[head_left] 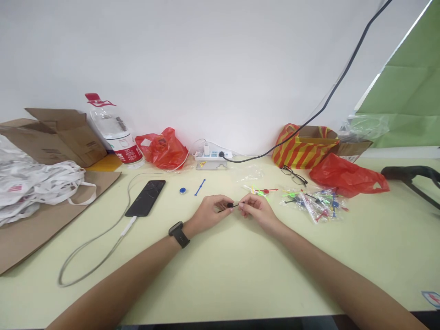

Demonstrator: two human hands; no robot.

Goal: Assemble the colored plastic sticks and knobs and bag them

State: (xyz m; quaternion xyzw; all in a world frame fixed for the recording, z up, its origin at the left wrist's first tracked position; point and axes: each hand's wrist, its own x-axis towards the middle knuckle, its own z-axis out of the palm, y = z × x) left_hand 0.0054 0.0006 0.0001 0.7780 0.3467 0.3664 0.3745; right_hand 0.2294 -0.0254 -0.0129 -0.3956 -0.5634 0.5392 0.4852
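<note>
Both my hands meet over the middle of the pale yellow table (240,275). My left hand (208,213), with a black watch on its wrist, pinches a small black stick-shaped plastic piece (229,206) with a round end. My right hand (256,208) pinches the same black piece from the right side. A blue disc (182,190) and a blue stick (200,187) lie just beyond my left hand. Loose green, red and yellow plastic pieces (261,190) lie just past my right hand.
A bag of several coloured plastic pieces (318,204) lies to the right, with glasses (294,175) and red bags (347,176) behind it. A black phone (146,197) on a grey cable lies to the left. A power strip (211,159), a water bottle (115,133) and cardboard boxes (57,135) line the wall.
</note>
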